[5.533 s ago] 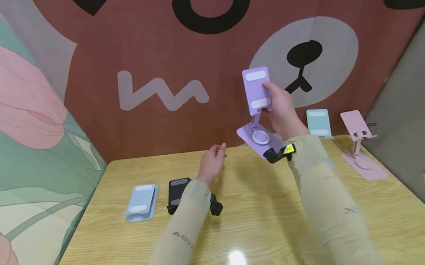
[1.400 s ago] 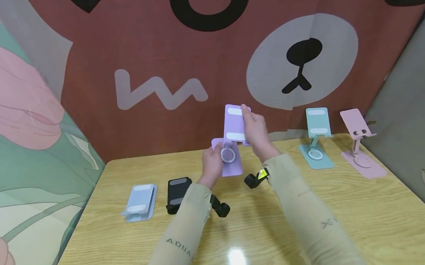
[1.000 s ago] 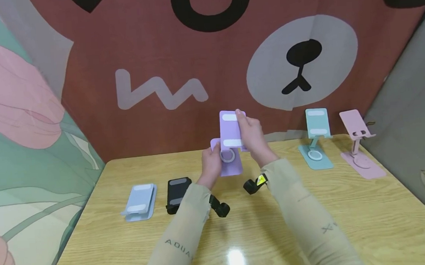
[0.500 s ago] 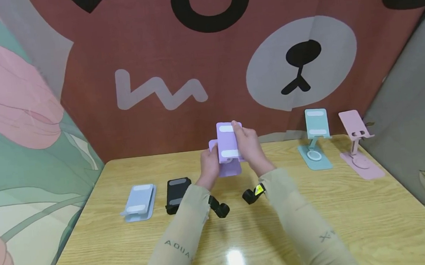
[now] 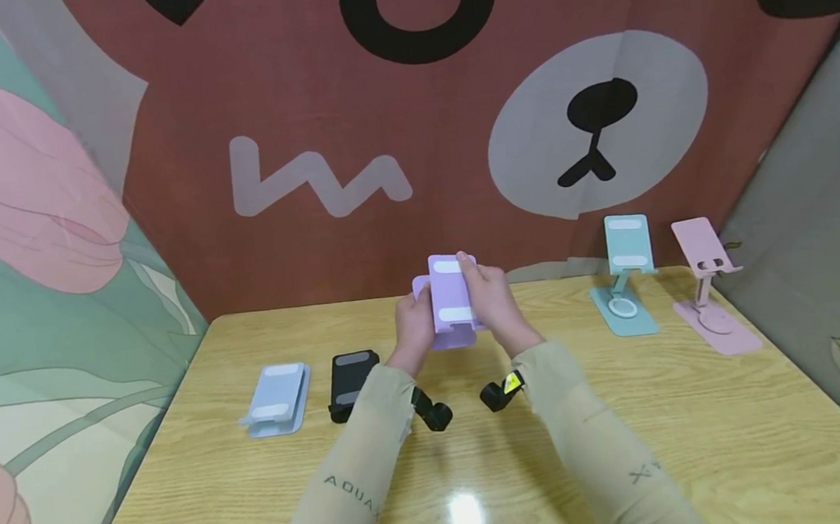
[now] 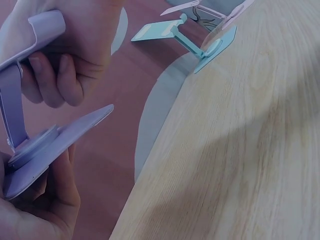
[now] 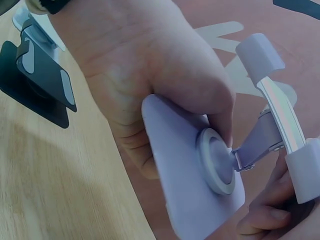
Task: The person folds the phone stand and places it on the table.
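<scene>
A light-purple folding phone stand (image 5: 448, 290) is held in the air above the table's back edge. My left hand (image 5: 414, 328) grips its base, with the thumb beside the round ring in the right wrist view (image 7: 217, 161). My right hand (image 5: 494, 304) holds the upper plate by its right edge, thumb on the front face. Two white pads show on that plate. In the left wrist view the hinged arm (image 6: 12, 107) still stands between plate and base, leaving a gap. Most of the base is hidden behind the plate in the head view.
A folded light-blue stand (image 5: 277, 399) and a folded black stand (image 5: 354, 380) lie on the wooden table (image 5: 540, 466) at the left. Unfolded teal (image 5: 628, 244) and pink (image 5: 700, 246) stands are upright at the back right. A bear-print cloth (image 5: 315, 245) hangs behind the table.
At first only the right hand held the purple stand, raised at the right. It came to the middle, the left hand took the base, and the upper plate has moved down towards it.
</scene>
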### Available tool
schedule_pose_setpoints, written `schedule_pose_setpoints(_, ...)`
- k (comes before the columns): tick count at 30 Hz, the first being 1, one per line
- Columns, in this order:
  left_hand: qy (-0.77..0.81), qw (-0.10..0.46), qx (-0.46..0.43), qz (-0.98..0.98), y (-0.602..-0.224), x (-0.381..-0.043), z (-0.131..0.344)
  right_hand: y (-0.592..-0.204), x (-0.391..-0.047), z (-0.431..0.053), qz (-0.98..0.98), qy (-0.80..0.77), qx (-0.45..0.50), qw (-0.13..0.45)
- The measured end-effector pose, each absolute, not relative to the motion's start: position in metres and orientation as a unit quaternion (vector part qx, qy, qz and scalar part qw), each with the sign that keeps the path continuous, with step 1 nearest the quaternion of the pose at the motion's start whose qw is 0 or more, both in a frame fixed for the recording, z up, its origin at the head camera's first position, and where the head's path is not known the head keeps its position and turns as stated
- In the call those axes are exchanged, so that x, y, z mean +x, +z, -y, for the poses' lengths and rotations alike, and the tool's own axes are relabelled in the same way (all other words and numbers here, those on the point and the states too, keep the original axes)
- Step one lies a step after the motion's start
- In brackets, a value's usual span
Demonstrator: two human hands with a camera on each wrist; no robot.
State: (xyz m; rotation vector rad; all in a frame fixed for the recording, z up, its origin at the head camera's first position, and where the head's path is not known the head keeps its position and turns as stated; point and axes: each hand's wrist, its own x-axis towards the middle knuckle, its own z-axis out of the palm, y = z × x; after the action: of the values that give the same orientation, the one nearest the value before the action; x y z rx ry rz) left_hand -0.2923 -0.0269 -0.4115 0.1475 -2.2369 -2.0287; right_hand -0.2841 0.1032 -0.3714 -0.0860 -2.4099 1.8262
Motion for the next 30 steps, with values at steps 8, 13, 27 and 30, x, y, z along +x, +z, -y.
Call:
schedule_pose_setpoints(8,-0.668,0.062,0.057,0.740,-0.4079,-0.2917,0.0266,-0.3737,-0.2835,-0.1015,0.789,0.610,-0.025,0.061)
schedule_pose_setpoints(13,-0.667,0.064,0.061,0.740,-0.4069,-0.2919,0.0263,-0.3715,-0.2833,-0.1013,0.795,0.604,-0.021,0.060)
schedule_pose_setpoints(27,-0.663,0.056,0.057,0.744,-0.4094,-0.2897,0.0302,-0.3743,-0.2850,-0.1000,0.796,0.604,-0.031,0.029)
schedule_pose_setpoints(30,-0.662,0.056,0.054,0.745,-0.4104,-0.2896,0.0310,-0.3762,-0.2849,-0.0992,0.793,0.607,-0.031,0.037)
